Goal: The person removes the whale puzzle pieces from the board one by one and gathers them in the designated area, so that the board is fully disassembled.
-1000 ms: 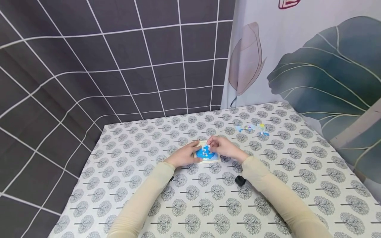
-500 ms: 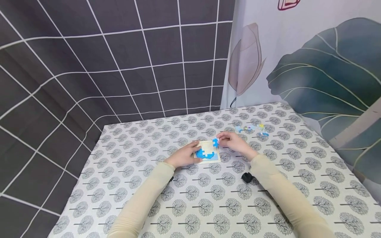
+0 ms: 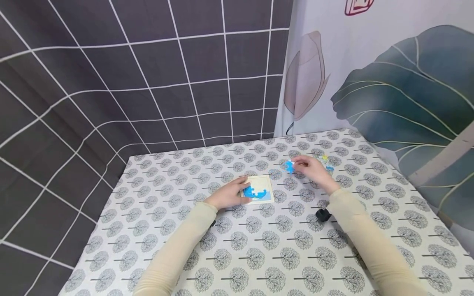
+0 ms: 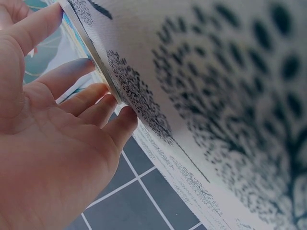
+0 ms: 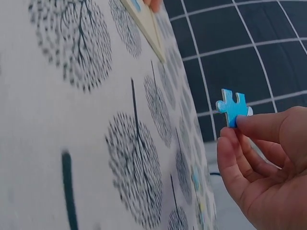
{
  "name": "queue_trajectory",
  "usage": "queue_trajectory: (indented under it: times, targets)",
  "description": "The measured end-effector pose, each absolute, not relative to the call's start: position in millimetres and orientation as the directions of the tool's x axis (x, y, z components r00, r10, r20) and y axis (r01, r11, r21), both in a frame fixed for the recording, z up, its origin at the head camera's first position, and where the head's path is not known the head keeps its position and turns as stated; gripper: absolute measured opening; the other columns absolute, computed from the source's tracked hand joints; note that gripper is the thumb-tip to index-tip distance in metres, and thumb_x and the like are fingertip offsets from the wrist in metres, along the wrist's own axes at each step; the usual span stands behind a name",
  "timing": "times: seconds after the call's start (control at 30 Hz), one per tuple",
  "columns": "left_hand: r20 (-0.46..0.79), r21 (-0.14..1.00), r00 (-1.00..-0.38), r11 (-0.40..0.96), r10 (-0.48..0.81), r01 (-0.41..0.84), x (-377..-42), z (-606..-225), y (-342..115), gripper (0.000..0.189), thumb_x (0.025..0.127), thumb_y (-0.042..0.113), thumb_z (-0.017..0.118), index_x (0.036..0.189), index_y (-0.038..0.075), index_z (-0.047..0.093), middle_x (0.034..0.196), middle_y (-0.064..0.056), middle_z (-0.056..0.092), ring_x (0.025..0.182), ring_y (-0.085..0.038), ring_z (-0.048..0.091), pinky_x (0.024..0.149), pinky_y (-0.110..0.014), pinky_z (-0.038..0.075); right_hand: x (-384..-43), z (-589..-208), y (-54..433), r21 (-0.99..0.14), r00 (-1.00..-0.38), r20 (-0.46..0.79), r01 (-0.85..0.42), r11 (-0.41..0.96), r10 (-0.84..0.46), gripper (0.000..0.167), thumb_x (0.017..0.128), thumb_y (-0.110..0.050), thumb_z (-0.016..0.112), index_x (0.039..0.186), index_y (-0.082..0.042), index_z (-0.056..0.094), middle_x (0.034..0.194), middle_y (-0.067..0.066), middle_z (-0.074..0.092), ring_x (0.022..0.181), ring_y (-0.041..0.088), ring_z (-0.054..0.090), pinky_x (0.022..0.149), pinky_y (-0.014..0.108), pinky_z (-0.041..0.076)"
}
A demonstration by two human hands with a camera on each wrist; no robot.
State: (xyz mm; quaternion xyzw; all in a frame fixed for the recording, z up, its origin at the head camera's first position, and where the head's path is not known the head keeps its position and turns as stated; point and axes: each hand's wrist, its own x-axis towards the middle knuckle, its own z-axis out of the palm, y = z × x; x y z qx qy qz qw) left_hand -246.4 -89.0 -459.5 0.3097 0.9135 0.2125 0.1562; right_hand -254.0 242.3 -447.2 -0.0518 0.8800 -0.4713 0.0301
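Note:
My left hand (image 3: 227, 195) holds the left side of a small pale wooden puzzle tray (image 3: 262, 181), thumb at its near part and fingers toward the far part. Joined blue jigsaw pieces (image 3: 259, 194) lie in the lower left of the tray. Beyond the tray's right side, my right hand (image 3: 312, 169) pinches a blue jigsaw piece (image 5: 233, 109) between thumb and fingers, raised above the tablecloth. In the left wrist view, fingertips (image 4: 112, 98) touch the edge of the tray.
Loose puzzle pieces (image 3: 326, 158) lie on the tree-print tablecloth (image 3: 237, 246) near my right hand, partly hidden by it. A dark grid curtain (image 3: 200, 61) hangs behind the table, with a leaf-print curtain (image 3: 403, 90) at the right.
My right hand has lifted the blue jigsaw piece out of the tray and carried it right and away toward the loose pieces. My left hand has stayed on the tray.

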Motion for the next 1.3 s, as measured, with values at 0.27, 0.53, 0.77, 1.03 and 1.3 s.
queue_trajectory:
  times: [0.27,0.53,0.77,1.03,1.3]
  targets:
    - [-0.154,0.49,-0.761,0.718,0.63,0.495,-246,-462,-88,0.071,0.095,0.045,0.066,0.153,0.012,0.042,0.167,-0.005,0.02,0.152,-0.028,0.022,0.123,-0.045,0.019,-253,-443,277,-0.797,-0.997,0.008,-0.052,0.602,-0.075,0.039,0.103,-0.017,0.057,0.138,0.001,0.055,0.119,0.023,0.064,0.104,0.035,0.063,0.089,0.042,0.054]
    - [-0.153,0.494,-0.76,0.715,0.632,0.495,-246,-462,-88,0.073,0.094,0.046,0.066,0.153,0.011,0.042,0.167,-0.006,0.02,0.152,-0.028,0.021,0.123,-0.044,0.019,-253,-446,303,-0.771,-0.999,0.01,-0.034,0.636,-0.041,0.039,0.103,-0.017,0.057,0.138,-0.001,0.056,0.119,0.023,0.063,0.103,0.033,0.061,0.084,0.036,0.052]
    - [-0.143,0.48,-0.757,0.714,0.638,0.51,-246,-463,-88,0.072,0.095,0.046,0.066,0.153,0.011,0.042,0.167,-0.006,0.021,0.151,-0.029,0.023,0.123,-0.045,0.019,-255,-452,312,-0.737,-0.999,-0.002,-0.023,0.675,-0.036,0.038,0.102,-0.017,0.057,0.136,0.001,0.058,0.119,0.024,0.063,0.104,0.034,0.06,0.086,0.04,0.052]
    - [-0.14,0.484,-0.751,0.706,0.646,0.517,-245,-461,-89,0.072,0.095,0.046,0.065,0.153,0.009,0.043,0.166,-0.008,0.022,0.152,-0.03,0.022,0.123,-0.045,0.019,-255,-458,315,-0.703,-1.0,-0.011,-0.002,0.712,-0.014,0.036,0.102,-0.015,0.057,0.133,0.003,0.06,0.122,0.026,0.064,0.104,0.036,0.06,0.088,0.047,0.051]
    - [-0.13,0.487,-0.75,0.701,0.648,0.521,-245,-460,-89,0.072,0.095,0.045,0.066,0.153,0.009,0.043,0.166,-0.009,0.023,0.151,-0.03,0.022,0.122,-0.047,0.02,-255,-459,314,-0.667,-1.0,-0.001,-0.015,0.744,-0.021,0.036,0.1,-0.012,0.058,0.132,0.006,0.06,0.126,0.03,0.061,0.106,0.04,0.06,0.088,0.051,0.051]
